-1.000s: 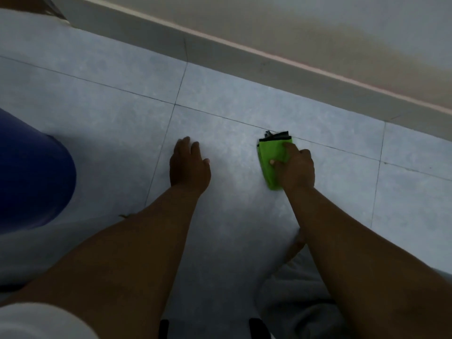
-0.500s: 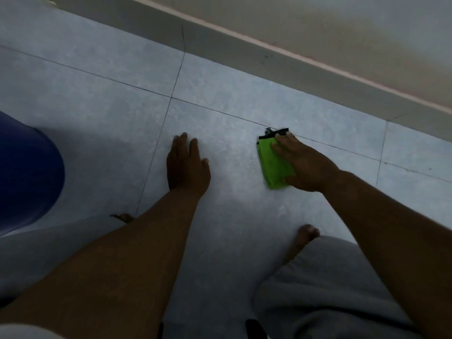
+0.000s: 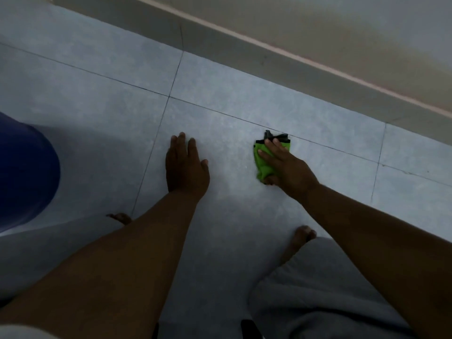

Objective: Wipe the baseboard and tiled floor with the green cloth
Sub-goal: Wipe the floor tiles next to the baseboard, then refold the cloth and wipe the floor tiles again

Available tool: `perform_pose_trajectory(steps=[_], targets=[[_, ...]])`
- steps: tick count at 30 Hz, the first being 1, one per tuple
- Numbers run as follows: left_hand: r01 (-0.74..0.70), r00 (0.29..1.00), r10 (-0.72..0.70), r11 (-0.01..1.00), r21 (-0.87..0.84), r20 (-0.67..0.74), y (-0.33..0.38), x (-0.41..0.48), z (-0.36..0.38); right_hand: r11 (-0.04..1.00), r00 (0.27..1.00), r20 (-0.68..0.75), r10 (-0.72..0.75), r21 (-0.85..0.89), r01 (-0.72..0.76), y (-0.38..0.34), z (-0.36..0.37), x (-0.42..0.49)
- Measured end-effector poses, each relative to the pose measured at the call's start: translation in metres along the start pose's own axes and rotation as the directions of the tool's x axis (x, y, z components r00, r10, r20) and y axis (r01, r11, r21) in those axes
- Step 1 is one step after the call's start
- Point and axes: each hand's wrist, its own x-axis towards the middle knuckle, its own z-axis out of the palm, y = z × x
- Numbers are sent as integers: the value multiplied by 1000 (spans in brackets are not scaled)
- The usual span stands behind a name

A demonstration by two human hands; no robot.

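Fingers (image 3: 273, 149) of your right hand (image 3: 286, 167) lie straight and spread across the green cloth (image 3: 259, 166), pressing it flat onto the tiled floor (image 3: 97, 106). Your thumb sits against the cloth's near end, and I cannot tell whether it hooks under the fabric. The cloth is folded into a small pad. Its black trim (image 3: 276, 137) sticks out past your fingertips and touches a grout line (image 3: 330, 148) that runs parallel to the wall. The pad lies on the near side of that line, one tile row short of the baseboard (image 3: 269, 59) and well apart from it.

Your left hand (image 3: 186, 167) is planted palm down on the same tile, fingers straight and together, holding nothing, beside the cloth but not touching it. Both forearms reach forward from the bottom of the view.

Closer to you, the toes of one bare foot (image 3: 303, 234) show beside a grey trouser leg (image 3: 318, 289), and another foot (image 3: 121, 217) peeks out by your left forearm. A rounded blue object (image 3: 24, 172) sits at the left edge. Above the baseboard rises a pale wall (image 3: 342, 25).
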Motion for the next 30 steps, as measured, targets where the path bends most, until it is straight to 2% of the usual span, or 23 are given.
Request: perform_pose_trajectory(steps=[2,5,11,14,17,19,20,22,24,25,27,30], targets=[[-4,1000,4,1000,-5,1,0,1,0,999,992,-124,23,-24,-26,-7,11,-12],[2,1000,-2,1000,-10,5,-2,2,-1,995,984,-178,15,-93,-32,-24,30,-30],[17,1000,-17,1000,-24,-4,2,1,1,969,982,-185,-21,-246,-26,-51,42,-45],[34,999,-34,999,-21,5,4,2,-1,964,997,-72,21,-261,-40,-77,50,-61],[43,999,-43,999,-28,7,5,3,-2,987,986,49,157,-46,-155,-87,34,-53],[48,999,-48,998,-37,17,5,3,-4,955,938,250,240,112,-274,-81,14,-44],[49,999,-48,998,-43,24,6,2,-5,917,900,336,279,186,-354,-77,5,-41],[50,998,-49,997,-52,33,6,4,-8,770,822,429,373,352,-533,-67,-10,-37],[61,996,-58,997,-51,61,6,5,-12,604,786,440,434,505,-617,-61,-27,-32],[60,996,-57,997,-46,76,5,5,-15,574,786,423,450,537,-618,-59,-34,-28],[59,993,-54,997,-48,102,7,6,-21,591,796,386,466,534,-605,-54,-50,-17],[56,989,-44,995,-81,140,16,4,-39,681,827,326,459,469,-563,-54,-71,-3]])
